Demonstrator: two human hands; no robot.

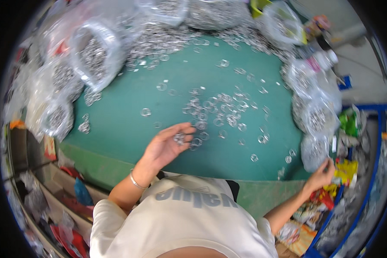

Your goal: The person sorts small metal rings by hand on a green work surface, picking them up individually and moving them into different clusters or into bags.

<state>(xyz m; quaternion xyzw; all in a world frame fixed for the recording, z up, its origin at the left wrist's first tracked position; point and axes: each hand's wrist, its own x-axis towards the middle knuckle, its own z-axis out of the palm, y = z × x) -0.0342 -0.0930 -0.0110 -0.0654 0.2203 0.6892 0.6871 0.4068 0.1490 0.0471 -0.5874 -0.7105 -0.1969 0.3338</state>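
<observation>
My left hand (pixel 168 145) is palm up above the front of the green table (pixel 129 99), its fingers curled around several small metal rings (pixel 179 138). Just past its fingertips, a loose scatter of silvery rings (pixel 219 107) spreads over the middle of the table. Far to the right, my right hand (pixel 321 176) is at the lower edge of a clear plastic bag of metal pieces (pixel 313 151). Its fingers are pinched together beside the bag; what is between them, if anything, is too small to make out.
Open plastic bags of metal pieces (pixel 94 56) line the left side, and more bags (pixel 317 118) stand along the right. A long heap of metal pieces (pixel 159 41) lies at the back. A blue-framed rack (pixel 367 172) stands right; a partitioned drawer (pixel 64 185) is at lower left.
</observation>
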